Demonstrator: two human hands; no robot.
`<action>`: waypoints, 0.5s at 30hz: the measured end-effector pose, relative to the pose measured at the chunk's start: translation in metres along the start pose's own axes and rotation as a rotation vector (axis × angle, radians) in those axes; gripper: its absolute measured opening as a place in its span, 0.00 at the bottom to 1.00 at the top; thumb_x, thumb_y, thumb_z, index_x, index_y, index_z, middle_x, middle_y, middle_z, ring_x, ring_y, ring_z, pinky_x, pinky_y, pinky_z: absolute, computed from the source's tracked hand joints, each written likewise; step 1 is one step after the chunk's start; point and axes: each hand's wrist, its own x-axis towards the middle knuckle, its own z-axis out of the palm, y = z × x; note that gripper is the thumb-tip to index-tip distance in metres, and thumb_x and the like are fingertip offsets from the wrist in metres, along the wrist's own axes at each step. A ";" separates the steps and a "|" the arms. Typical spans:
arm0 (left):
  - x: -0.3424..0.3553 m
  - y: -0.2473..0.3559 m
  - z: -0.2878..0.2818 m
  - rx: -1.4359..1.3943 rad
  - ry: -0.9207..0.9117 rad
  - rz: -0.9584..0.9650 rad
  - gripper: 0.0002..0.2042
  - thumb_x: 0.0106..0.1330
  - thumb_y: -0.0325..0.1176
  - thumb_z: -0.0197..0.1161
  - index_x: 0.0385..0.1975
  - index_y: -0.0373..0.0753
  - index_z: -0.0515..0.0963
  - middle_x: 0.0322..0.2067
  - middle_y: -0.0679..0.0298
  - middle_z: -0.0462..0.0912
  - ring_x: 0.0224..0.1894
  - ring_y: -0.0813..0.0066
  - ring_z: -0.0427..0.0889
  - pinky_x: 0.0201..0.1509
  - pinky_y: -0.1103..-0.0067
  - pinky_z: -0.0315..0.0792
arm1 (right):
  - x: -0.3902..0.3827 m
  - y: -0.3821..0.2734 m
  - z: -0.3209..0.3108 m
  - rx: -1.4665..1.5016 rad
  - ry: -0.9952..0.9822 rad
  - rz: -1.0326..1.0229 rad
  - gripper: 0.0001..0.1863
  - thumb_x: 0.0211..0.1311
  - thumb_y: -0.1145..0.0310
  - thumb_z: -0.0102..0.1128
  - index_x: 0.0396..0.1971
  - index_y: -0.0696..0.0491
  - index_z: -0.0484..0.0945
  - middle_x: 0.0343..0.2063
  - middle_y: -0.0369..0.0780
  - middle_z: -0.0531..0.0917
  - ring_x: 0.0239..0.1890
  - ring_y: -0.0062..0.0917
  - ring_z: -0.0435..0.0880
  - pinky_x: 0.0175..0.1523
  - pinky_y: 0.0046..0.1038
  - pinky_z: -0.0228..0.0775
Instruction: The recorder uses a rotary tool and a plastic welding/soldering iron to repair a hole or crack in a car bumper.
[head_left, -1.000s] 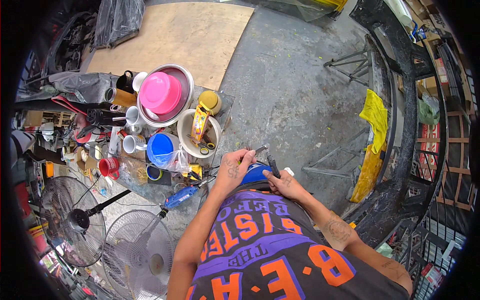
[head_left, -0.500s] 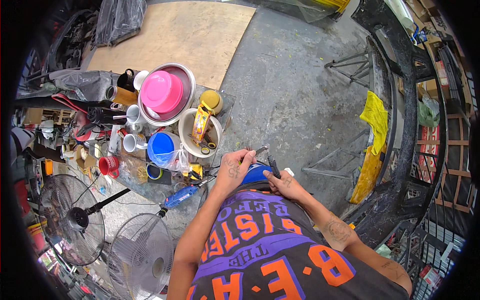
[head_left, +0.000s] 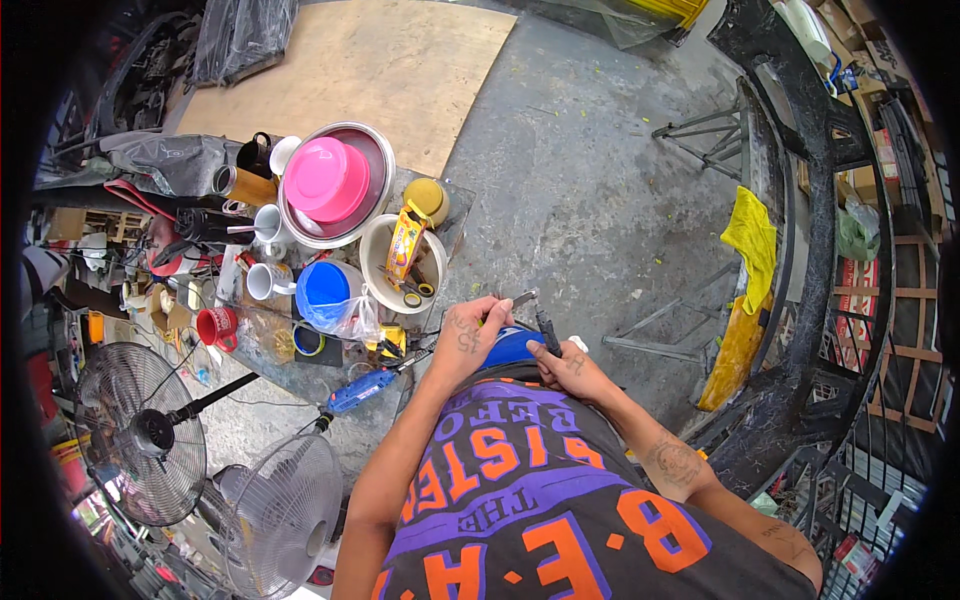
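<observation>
In front of my waist, my left hand (head_left: pixel 476 335) pinches a small, dark, flat piece (head_left: pixel 524 298) between thumb and fingertips. My right hand (head_left: pixel 565 365) is closed around a black pen-shaped handpiece (head_left: pixel 547 328), which stands upright and leans a little to the left. The handpiece's tip is at the piece's outer end; whether they touch is too small to tell. Left of my left forearm lies a blue rotary tool (head_left: pixel 362 391), with a dark shaft running from its front end toward my left hand.
On a cluttered table at left stand a pink bowl (head_left: pixel 322 180), a white tub (head_left: pixel 375 285) with scissors (head_left: pixel 420 292), a blue-lidded container (head_left: pixel 322 292) and several mugs. Two fans (head_left: pixel 152 432) are at lower left. Right stands a black frame (head_left: pixel 820 200) with a yellow cloth (head_left: pixel 750 235).
The nearer fan's head has turned. Both hands keep nearly the same place and the same hold; the piece and handpiece have barely shifted.
</observation>
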 end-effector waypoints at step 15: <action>-0.003 -0.003 -0.005 -0.055 -0.023 -0.020 0.17 0.68 0.41 0.54 0.25 0.33 0.79 0.16 0.64 0.75 0.20 0.79 0.68 0.26 0.78 0.63 | 0.003 0.005 -0.004 0.043 -0.016 0.029 0.26 0.66 0.46 0.52 0.16 0.50 0.65 0.11 0.29 0.64 0.13 0.14 0.60 0.18 0.21 0.52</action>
